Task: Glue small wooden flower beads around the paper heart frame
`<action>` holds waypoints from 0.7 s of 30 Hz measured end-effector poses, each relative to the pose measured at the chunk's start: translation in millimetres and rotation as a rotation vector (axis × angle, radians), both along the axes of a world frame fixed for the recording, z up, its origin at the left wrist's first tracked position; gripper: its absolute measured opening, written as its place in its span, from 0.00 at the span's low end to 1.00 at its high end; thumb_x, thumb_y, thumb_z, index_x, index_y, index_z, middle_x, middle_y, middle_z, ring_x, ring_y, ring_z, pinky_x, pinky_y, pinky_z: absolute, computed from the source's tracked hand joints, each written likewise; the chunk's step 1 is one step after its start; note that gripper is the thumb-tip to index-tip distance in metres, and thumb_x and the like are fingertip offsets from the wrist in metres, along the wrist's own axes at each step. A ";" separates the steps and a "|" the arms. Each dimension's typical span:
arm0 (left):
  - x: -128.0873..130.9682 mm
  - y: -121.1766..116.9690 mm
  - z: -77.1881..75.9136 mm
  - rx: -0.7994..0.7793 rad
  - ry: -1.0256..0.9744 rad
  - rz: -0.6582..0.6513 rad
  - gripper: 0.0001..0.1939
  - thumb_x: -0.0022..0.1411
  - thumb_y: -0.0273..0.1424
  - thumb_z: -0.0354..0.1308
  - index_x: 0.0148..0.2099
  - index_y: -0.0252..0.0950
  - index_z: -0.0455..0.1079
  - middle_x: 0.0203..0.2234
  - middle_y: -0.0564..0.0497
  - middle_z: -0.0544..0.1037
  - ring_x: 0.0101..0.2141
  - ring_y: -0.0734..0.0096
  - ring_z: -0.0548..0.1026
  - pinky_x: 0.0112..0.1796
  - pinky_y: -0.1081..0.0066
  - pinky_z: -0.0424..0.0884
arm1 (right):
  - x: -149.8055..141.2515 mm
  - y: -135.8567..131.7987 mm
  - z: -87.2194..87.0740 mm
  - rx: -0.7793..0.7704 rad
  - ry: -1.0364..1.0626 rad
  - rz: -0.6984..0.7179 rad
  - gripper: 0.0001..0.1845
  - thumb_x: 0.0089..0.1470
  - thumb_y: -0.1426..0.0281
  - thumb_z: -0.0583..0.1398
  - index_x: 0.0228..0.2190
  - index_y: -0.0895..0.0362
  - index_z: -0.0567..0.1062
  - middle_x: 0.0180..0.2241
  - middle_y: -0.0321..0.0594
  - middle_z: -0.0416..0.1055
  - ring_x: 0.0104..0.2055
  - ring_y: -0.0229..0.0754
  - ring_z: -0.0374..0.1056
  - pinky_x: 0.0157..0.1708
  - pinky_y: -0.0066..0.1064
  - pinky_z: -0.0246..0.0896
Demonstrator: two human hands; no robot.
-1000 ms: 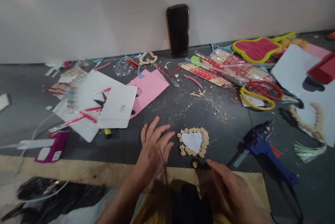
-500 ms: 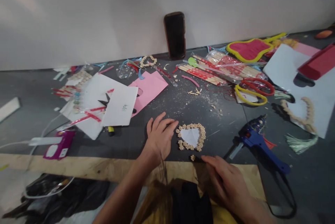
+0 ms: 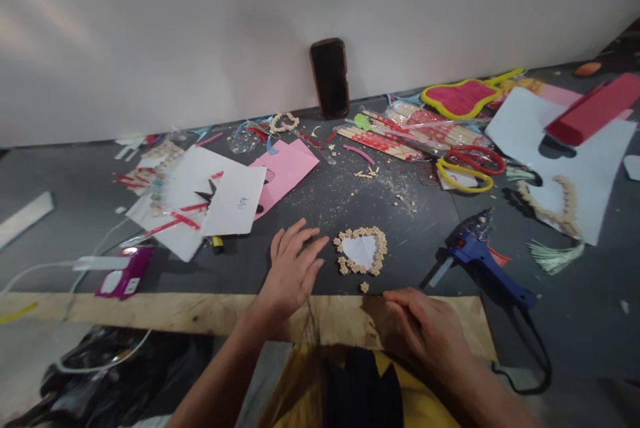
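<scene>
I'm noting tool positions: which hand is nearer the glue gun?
Right. The right hand is left of the glue gun; the left hand is farther left, past the bead outline.

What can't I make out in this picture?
In the head view:
Right hand: its back and curled fingers hide whether it holds anything.
Beaded heart: too small to see how it's joined.
Black pointed tool: the white card hides part of it.
Handwriting on that card: too small to read surely.
Red object: cut off by the right edge.
</scene>
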State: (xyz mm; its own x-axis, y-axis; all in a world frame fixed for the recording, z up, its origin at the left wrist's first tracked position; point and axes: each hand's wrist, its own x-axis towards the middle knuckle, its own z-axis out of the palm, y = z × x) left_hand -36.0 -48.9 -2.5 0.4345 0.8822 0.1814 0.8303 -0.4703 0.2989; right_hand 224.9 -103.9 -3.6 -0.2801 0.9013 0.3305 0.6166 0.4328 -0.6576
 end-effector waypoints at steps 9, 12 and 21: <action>-13.3 5.6 15.3 0.045 -0.044 -0.015 0.18 0.69 0.28 0.46 0.58 0.38 0.65 0.56 0.43 0.67 0.64 0.55 0.57 0.60 0.51 0.56 | -4.7 -4.0 6.7 -0.001 -0.077 0.010 0.18 0.63 0.72 0.46 0.22 0.53 0.62 0.15 0.29 0.59 0.16 0.31 0.57 0.19 0.25 0.49; -10.6 16.6 19.4 0.053 -0.066 -0.080 0.17 0.70 0.29 0.45 0.58 0.38 0.66 0.57 0.43 0.67 0.64 0.58 0.57 0.61 0.53 0.57 | -5.5 -7.0 8.3 0.075 -0.088 0.021 0.19 0.63 0.72 0.47 0.20 0.53 0.60 0.16 0.29 0.58 0.16 0.31 0.55 0.19 0.26 0.48; -10.4 72.5 13.1 -0.026 -0.066 -0.219 0.20 0.71 0.30 0.41 0.61 0.33 0.63 0.60 0.40 0.66 0.62 0.61 0.61 0.62 0.53 0.58 | 33.8 -18.6 26.9 0.125 -0.121 -0.221 0.10 0.61 0.69 0.51 0.28 0.52 0.68 0.23 0.34 0.72 0.21 0.35 0.67 0.23 0.26 0.58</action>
